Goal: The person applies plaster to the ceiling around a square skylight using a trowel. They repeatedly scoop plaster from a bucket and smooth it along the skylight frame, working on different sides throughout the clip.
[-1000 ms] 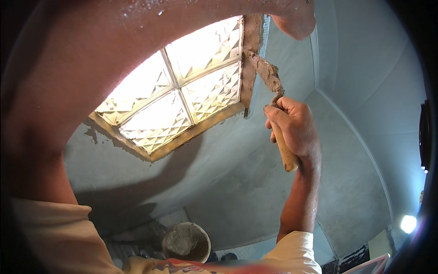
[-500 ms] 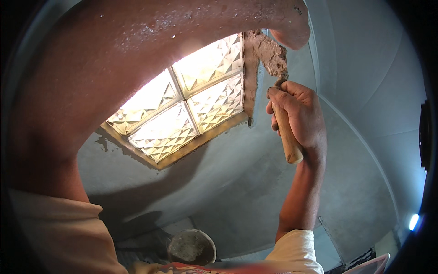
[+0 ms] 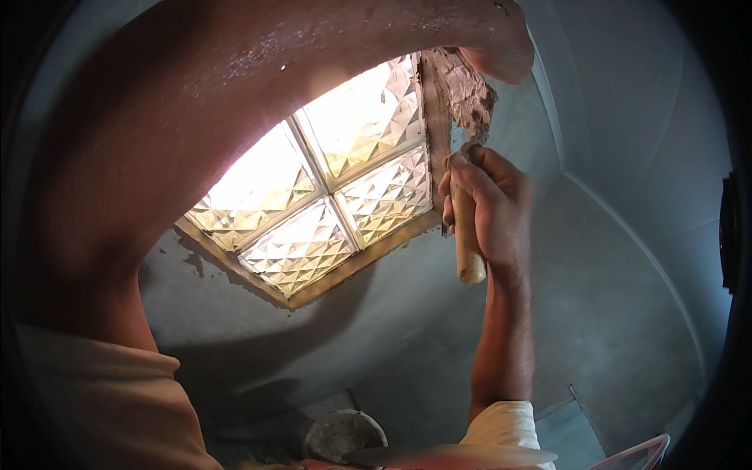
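Observation:
My right hand (image 3: pixel 497 200) grips the wooden handle (image 3: pixel 468 247) of a trowel, whose blade carries lumpy brown mortar (image 3: pixel 462 94) at the top right corner of a glass-block window (image 3: pixel 368 117). A mortar strip (image 3: pixel 437 184) runs down the window's right side. My left arm arches across the top left, over part of the window. My left hand (image 3: pixel 501 51) is just above the mortar-covered blade; its fingers are mostly hidden.
Grey plastered wall (image 3: pixel 619 313) surrounds the window, with dark patches by its lower left edge. A round bucket (image 3: pixel 333 431) shows low down, behind my body. A dark object (image 3: pixel 728 231) is at the right rim, and a pale-framed item (image 3: pixel 638 458) at the bottom right.
The trowel's blade has moved up along the strip, closer to my left hand, and my right hand has risen with it. The window sits slightly lower in the view.

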Action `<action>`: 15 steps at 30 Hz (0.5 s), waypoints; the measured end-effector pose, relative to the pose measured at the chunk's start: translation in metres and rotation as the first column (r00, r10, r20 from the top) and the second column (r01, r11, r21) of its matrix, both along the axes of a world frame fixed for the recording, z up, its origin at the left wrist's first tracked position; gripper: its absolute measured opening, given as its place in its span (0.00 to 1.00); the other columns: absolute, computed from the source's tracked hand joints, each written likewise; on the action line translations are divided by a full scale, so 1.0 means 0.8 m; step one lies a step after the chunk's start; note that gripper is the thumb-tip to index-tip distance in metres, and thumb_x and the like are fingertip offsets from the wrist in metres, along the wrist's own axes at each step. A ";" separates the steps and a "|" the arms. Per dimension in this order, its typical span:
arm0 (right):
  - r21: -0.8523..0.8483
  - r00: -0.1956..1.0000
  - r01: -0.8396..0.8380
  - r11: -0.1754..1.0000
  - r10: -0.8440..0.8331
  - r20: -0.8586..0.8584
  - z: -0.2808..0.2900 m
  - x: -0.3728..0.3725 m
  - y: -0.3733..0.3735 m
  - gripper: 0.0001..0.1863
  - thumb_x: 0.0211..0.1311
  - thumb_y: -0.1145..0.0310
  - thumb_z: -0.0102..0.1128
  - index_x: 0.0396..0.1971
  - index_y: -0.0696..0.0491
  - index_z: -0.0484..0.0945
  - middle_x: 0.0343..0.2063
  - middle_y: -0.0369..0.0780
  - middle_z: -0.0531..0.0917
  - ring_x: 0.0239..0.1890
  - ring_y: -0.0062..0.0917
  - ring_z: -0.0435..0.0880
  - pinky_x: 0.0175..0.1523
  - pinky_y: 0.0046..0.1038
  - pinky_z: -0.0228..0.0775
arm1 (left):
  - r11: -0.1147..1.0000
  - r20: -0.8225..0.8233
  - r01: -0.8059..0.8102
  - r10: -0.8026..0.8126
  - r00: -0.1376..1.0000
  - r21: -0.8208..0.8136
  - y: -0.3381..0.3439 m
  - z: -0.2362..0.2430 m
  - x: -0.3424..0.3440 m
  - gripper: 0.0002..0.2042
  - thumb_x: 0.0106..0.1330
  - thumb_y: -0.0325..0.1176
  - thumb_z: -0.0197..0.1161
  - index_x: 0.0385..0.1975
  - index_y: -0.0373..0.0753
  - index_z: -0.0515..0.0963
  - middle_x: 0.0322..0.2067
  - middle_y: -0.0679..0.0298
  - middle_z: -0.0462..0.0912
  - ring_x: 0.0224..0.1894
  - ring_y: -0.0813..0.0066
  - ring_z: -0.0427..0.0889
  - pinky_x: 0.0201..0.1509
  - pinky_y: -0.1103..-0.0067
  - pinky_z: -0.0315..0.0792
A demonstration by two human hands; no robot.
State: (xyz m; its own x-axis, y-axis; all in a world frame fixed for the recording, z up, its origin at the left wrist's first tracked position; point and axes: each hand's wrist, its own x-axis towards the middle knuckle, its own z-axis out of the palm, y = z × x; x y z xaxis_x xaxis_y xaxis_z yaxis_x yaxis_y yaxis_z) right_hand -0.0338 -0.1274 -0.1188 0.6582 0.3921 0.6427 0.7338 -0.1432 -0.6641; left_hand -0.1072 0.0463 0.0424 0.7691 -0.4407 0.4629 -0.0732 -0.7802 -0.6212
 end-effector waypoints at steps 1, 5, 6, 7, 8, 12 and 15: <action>0.016 1.000 -0.025 1.000 0.025 0.017 -0.005 0.000 0.003 0.12 0.77 0.67 0.63 0.36 0.60 0.84 0.28 0.40 0.86 0.23 0.19 0.83 0.29 0.28 0.75 | 0.999 0.008 -0.024 0.024 1.000 0.035 0.002 0.003 -0.006 0.16 0.69 0.29 0.63 0.49 0.29 0.92 0.49 0.40 0.93 0.51 0.46 0.93 0.59 0.54 0.85; 0.070 0.998 0.026 0.997 -0.029 0.047 -0.045 -0.006 -0.008 0.14 0.77 0.65 0.65 0.34 0.61 0.84 0.28 0.40 0.87 0.24 0.19 0.83 0.30 0.28 0.75 | 0.995 0.038 -0.030 0.034 0.999 -0.099 -0.005 -0.004 -0.004 0.16 0.70 0.29 0.63 0.49 0.27 0.92 0.48 0.40 0.92 0.51 0.46 0.93 0.56 0.55 0.86; 0.056 0.999 0.028 0.998 -0.029 0.024 -0.047 -0.004 -0.012 0.14 0.77 0.64 0.66 0.35 0.60 0.84 0.28 0.40 0.87 0.25 0.20 0.84 0.31 0.28 0.75 | 0.979 0.078 0.004 0.012 0.997 -0.206 -0.006 -0.012 -0.001 0.15 0.70 0.29 0.63 0.48 0.27 0.92 0.47 0.40 0.92 0.51 0.46 0.93 0.55 0.55 0.86; 0.027 0.999 0.032 0.999 -0.033 0.039 -0.045 -0.003 -0.012 0.14 0.78 0.64 0.65 0.35 0.59 0.83 0.27 0.40 0.86 0.23 0.20 0.83 0.29 0.28 0.75 | 0.950 0.120 0.043 -0.006 0.993 -0.309 -0.007 -0.018 0.000 0.15 0.71 0.29 0.63 0.48 0.27 0.92 0.47 0.40 0.92 0.50 0.46 0.93 0.55 0.55 0.86; -0.003 0.998 0.039 0.999 -0.039 0.053 -0.038 -0.001 -0.010 0.13 0.80 0.65 0.64 0.35 0.59 0.83 0.27 0.40 0.86 0.22 0.20 0.83 0.27 0.27 0.74 | 0.966 0.088 0.035 -0.013 0.996 -0.256 -0.006 -0.019 -0.001 0.15 0.71 0.29 0.63 0.48 0.27 0.92 0.47 0.40 0.92 0.50 0.46 0.93 0.54 0.55 0.86; 0.008 0.996 -0.043 0.999 0.042 0.076 -0.014 0.010 0.005 0.13 0.81 0.65 0.64 0.35 0.58 0.82 0.26 0.41 0.85 0.20 0.19 0.81 0.25 0.27 0.73 | 0.983 0.061 -0.081 0.072 0.996 0.167 -0.004 -0.001 -0.009 0.14 0.72 0.27 0.62 0.45 0.26 0.92 0.46 0.40 0.93 0.47 0.47 0.94 0.53 0.55 0.87; 0.066 0.997 -0.021 0.998 0.017 0.069 -0.031 -0.006 -0.016 0.13 0.81 0.66 0.64 0.34 0.58 0.81 0.26 0.41 0.85 0.19 0.20 0.81 0.25 0.27 0.72 | 0.975 0.129 -0.100 0.075 0.989 0.200 -0.010 0.002 0.009 0.13 0.72 0.26 0.62 0.44 0.27 0.92 0.45 0.41 0.93 0.45 0.48 0.94 0.52 0.55 0.87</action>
State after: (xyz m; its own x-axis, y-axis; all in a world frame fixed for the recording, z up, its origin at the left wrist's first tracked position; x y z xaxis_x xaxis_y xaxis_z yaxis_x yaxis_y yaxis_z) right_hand -0.0383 -0.1406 -0.1435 0.6047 0.3586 0.7111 0.7799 -0.0855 -0.6201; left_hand -0.1004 0.0385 0.0437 0.7535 -0.4690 0.4608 0.0745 -0.6354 -0.7686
